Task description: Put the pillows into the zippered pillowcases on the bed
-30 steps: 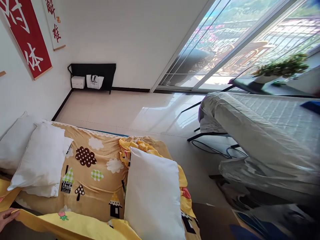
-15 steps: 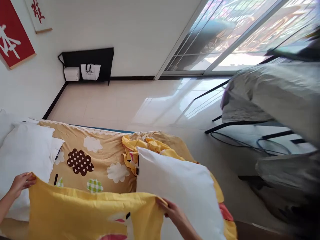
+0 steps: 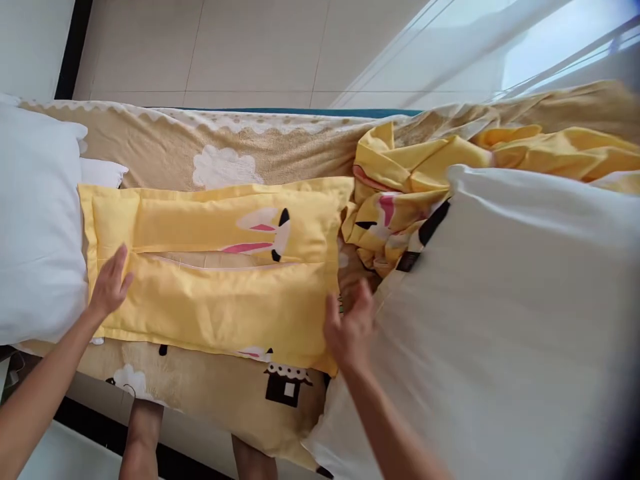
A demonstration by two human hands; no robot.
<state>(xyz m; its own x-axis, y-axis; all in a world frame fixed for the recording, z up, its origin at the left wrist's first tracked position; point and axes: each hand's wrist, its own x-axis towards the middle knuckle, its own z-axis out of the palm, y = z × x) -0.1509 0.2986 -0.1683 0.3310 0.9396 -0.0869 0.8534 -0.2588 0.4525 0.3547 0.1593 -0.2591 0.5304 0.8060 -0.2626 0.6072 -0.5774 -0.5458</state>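
A yellow pillowcase (image 3: 235,300) with rabbit prints lies flat across the bed, its long slit opening showing along the middle. Over its left end is my left hand (image 3: 113,283), fingers extended and nothing held; whether it touches the cloth I cannot tell. By the right edge of the pillowcase, my right hand (image 3: 350,327) is slightly blurred, with thumb and fingers apart and nothing between them. A large white pillow (image 3: 500,320) lies right of that hand. Another white pillow (image 3: 40,227) borders the pillowcase on the left.
Beneath everything is a tan bedsheet (image 3: 165,153) with cloud and house prints. Crumpled yellow bedding (image 3: 425,160) is bunched behind the right pillow. Beyond the bed's far edge runs a tiled floor (image 3: 260,53). Two legs (image 3: 143,433) show at the near edge.
The pillowcase, earlier held up by both hands at its corners, now lies spread on the bed. Both hands have let go. The view has tilted down toward the bed.
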